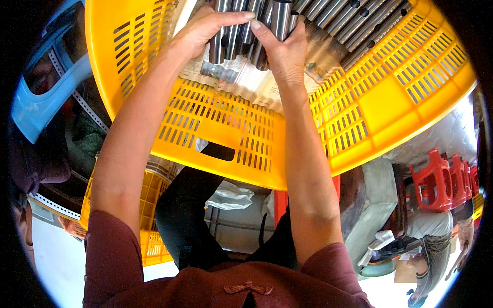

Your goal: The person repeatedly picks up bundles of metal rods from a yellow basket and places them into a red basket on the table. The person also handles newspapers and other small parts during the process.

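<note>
Both my arms reach into a large yellow plastic crate [377, 105] with slotted walls. Between my hands is a bundle of several shiny metal tubes [260, 43], their near ends pointing toward me. My left hand [208, 28] closes on the bundle's left side, its thumb stretched across the top. From the right, my right hand [280, 43] grips the same bundle, thumb on top and fingers mostly hidden behind the tubes. Under them lies printed cardboard or paper [246, 82] lining the crate. More metal tubes [354, 20] lie in a row at the crate's far right.
Another yellow crate [154, 246] stands low at the left, near a blue plastic stool [36, 110]. At the right are stacked red plastic stools [436, 182] and a grey metal box [372, 205]. Another person [436, 251] is at the lower right edge.
</note>
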